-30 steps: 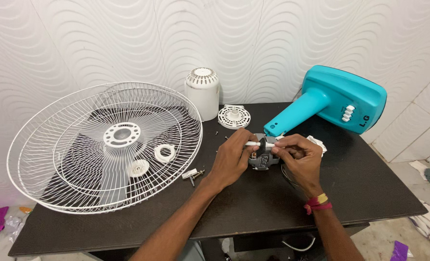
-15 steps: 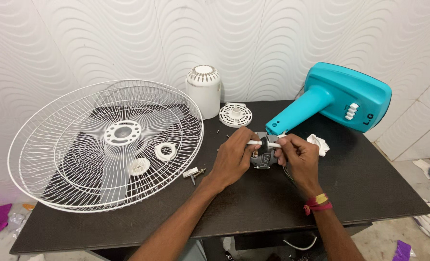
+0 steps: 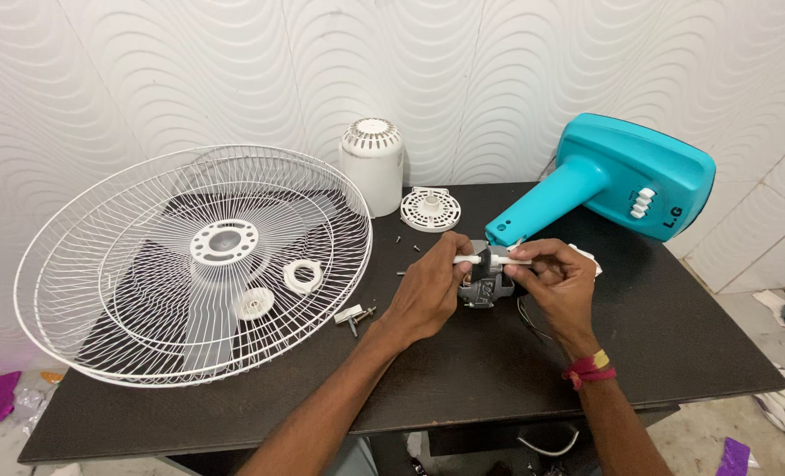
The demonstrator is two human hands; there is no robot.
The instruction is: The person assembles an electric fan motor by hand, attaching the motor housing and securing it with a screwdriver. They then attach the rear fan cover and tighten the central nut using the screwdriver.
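Two white wire fan guards [image 3: 190, 264] lie nested at the bench's [image 3: 463, 388] left end, with two small white rings [image 3: 302, 276] resting on the mesh. One white motor cover [image 3: 372, 165] stands at the back edge, one round vented cap [image 3: 430, 209] beside it. Mid-bench, the left hand [image 3: 429, 286] and right hand [image 3: 558, 284] flank one grey motor [image 3: 488, 284], fingers clamped on its white shaft piece [image 3: 491, 260]. One teal fan base [image 3: 622, 176] lies toward the back right.
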